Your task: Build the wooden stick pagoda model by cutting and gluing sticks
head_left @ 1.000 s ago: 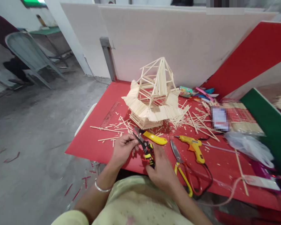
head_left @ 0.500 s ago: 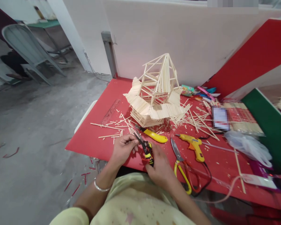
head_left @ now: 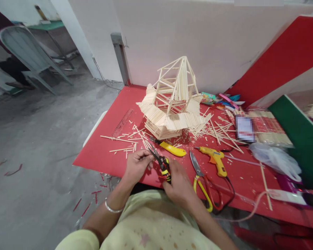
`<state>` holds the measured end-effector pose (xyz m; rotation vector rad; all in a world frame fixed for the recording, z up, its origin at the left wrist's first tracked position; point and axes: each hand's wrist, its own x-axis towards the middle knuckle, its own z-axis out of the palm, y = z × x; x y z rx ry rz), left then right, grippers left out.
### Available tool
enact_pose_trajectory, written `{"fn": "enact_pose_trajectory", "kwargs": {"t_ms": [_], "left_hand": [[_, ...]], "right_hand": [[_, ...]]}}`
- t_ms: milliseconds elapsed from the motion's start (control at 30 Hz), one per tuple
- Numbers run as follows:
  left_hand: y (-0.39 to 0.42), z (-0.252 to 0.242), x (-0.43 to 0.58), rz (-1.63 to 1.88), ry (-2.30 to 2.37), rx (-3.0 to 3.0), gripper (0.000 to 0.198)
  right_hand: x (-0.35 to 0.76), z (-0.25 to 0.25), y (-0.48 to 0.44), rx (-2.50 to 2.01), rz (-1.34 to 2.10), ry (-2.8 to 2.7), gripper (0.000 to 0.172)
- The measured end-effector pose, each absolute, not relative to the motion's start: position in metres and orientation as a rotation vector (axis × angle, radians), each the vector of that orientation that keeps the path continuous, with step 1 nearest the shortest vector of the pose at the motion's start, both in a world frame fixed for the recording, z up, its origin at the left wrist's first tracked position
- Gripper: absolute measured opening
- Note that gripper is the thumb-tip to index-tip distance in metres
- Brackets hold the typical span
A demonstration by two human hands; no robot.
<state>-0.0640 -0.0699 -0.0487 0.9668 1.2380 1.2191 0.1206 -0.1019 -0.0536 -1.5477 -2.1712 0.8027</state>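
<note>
On a red tabletop [head_left: 100,149], beyond both hands and in front of a pale wall panel [head_left: 198,38], a tower-like structure [head_left: 182,121] of thin, cream-coloured wooden sticks. At the foot, a low, many-sided base of sticks stacked in layers. Above that, a wide skirt of slanting panels, each of sticks laid side by side, flaring outward with jagged, uneven ends. On top, an open, see-through cage of single sticks with diagonal braces, narrowing to a peak. Within that upper frame, one tall, tapering face filled in with close-set sticks.

Nearer, over the table's front edge, a left hand [head_left: 137,166] with thumb and fingertips drawn together in a pinch. Cannot tell what sits between them; too small at this distance.

Just beside it, a right hand [head_left: 179,182] curled around the handles of compact cutters [head_left: 161,161]: dark, narrow blades slanted toward the left fingertips, grips banded in black and bright yellow.

Between cutters and structure, a yellow utility knife [head_left: 173,149]. Further right, shears [head_left: 196,165] with one yellow and one red handle, then a yellow glue gun [head_left: 216,156]. Loose sticks [head_left: 119,139] and tiny chips scattered around the base, near a clear ruler [head_left: 123,121].
</note>
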Motion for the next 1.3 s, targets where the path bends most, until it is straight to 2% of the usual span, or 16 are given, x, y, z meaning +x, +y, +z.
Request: {"fn": "enact_pose_trajectory", "kwargs": {"t_ms": [233,533,600,733,900,967,1100,1167,1300], "left_hand": [[-0.069,-0.047,-0.070,1.167,1.228,1.031,0.018],[-0.071,-0.060,-0.062,1.188,1.108,0.808,0.023],[-0.070,-0.058,-0.060,1.239,1.056,0.711,0.026],[-0.066,-0.055,-0.062,1.334,1.065,0.600,0.030],[-0.065,-0.051,-0.057,1.259,1.000,0.666,0.028],[-0.065,-0.048,-0.053,1.241,0.976,0.654,0.028],[-0.063,-0.050,-0.048,1.220,0.989,0.627,0.031],[-0.062,-0.058,-0.044,1.193,0.979,0.636,0.031],[-0.062,-0.072,-0.028,1.101,0.927,0.680,0.030]], "right_hand": [[0.120,-0.047,-0.102,-1.584,0.831,-2.225,0.072],[0.114,-0.047,-0.108,-1.672,0.891,-2.090,0.042],[0.114,-0.052,-0.107,-1.663,0.821,-2.095,0.044],[0.115,-0.056,-0.097,-1.809,0.522,-2.167,0.059],[0.107,-0.060,-0.083,-1.843,0.252,-2.189,0.070],[0.117,-0.065,-0.085,-1.776,0.241,-2.187,0.065],[0.169,-0.073,-0.115,-1.866,0.281,-2.162,0.042],[0.197,-0.068,-0.137,-2.026,0.224,-2.143,0.041],[0.218,-0.051,-0.165,-2.267,0.107,-2.187,0.049]]}}
